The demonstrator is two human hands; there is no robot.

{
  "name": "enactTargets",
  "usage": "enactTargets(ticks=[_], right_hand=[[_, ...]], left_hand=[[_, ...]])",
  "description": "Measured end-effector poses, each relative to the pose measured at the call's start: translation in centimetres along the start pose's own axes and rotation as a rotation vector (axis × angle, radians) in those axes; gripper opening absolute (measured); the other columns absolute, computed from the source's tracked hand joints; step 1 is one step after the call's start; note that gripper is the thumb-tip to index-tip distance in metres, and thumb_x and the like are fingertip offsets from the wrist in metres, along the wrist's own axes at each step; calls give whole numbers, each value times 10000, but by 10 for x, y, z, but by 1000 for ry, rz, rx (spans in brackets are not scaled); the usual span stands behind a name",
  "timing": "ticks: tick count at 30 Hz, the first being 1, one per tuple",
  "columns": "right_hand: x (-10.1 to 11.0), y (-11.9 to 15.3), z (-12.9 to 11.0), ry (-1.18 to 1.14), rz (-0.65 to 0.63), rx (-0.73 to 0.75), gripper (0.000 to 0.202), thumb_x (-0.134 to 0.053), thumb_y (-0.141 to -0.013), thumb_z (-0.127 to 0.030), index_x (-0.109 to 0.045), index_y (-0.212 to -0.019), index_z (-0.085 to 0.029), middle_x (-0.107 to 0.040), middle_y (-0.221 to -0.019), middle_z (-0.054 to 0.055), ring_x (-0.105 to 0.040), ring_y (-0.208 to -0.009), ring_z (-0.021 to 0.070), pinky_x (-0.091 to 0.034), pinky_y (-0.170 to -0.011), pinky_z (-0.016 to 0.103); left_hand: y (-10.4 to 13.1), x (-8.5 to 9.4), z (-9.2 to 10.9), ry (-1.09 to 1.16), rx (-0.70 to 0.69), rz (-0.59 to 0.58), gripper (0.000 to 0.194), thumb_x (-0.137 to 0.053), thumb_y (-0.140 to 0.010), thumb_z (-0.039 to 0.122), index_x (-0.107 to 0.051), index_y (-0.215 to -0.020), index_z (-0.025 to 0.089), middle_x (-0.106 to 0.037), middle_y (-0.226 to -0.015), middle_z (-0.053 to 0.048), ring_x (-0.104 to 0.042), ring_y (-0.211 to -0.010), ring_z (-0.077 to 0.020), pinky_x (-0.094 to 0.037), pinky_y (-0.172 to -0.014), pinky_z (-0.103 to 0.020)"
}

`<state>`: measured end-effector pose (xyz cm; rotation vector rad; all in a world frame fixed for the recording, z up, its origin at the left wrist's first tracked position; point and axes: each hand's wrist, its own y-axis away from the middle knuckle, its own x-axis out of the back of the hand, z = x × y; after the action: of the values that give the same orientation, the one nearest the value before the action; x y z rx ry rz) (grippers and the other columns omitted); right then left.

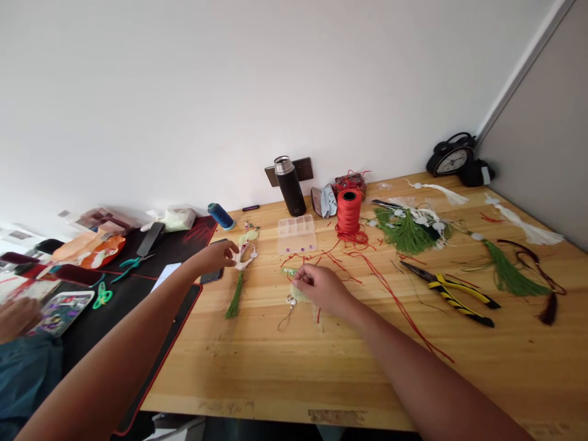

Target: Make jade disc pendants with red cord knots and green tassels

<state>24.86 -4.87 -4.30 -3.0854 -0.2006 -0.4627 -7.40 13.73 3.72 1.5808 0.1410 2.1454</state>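
Note:
My left hand [223, 254] is over the left part of the wooden table, its fingertips closed at the edge of a pale pendant [245, 262] with a long green tassel [234, 298]. My right hand [319, 285] is in a pinch near the middle; what its fingertips hold is too small to make out. By those fingertips lies a small green-and-white piece [289, 271]. Partly beneath the hand is a pale green disc [299, 294], with a clear bead charm and thin cord loop [285, 320] beside it.
Behind my hands are a clear compartment box [296, 228], a black flask [290, 190] and a red cord spool [349, 211]. To the right lie yellow-black pliers [448, 293], green tassels [407, 231] and an alarm clock [452, 156]. Another person's hand [18, 318] is at far left.

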Motion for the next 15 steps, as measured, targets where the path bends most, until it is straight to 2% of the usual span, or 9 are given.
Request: enactTargets(ticks=[4, 7, 12, 15], right_hand=[[0, 0, -1, -19, -1, 5, 100, -678, -944, -294, -708, -913, -204, -733, -836, 5, -616, -720, 154, -402, -654, 277], [1, -1, -1, -23, 4, 11, 103, -680, -939, -300, -707, -912, -205, -745, -859, 9, -631, -742, 162, -417, -667, 278], [0, -1, 1, -28, 10, 16, 113, -677, -936, -312, -707, -911, -206, -720, -826, 0, -620, -737, 164, -415, -664, 274], [0, -2, 2, -46, 14, 17, 103, -683, -927, -304, -698, -901, -205, -708, -818, -3, -611, -734, 161, -412, -664, 270]], left_hand=[[5, -18, 0, -111, -38, 15, 317, -738, -685, 369, -777, -977, 250, -766, -967, -64, -713, -887, -271, -507, -786, -340], [7, -26, 0, -173, -37, 58, 171, -694, -755, 374, -750, -844, 239, -762, -912, -84, -703, -886, -289, -499, -785, -359], [21, -19, -4, -215, -35, 149, 236, -635, -793, 440, -714, -832, 221, -746, -959, -121, -698, -931, -314, -500, -795, -376], [37, -12, -2, -155, -4, 140, 309, -606, -815, 524, -693, -857, 231, -752, -884, -82, -705, -842, -284, -492, -724, -351]])
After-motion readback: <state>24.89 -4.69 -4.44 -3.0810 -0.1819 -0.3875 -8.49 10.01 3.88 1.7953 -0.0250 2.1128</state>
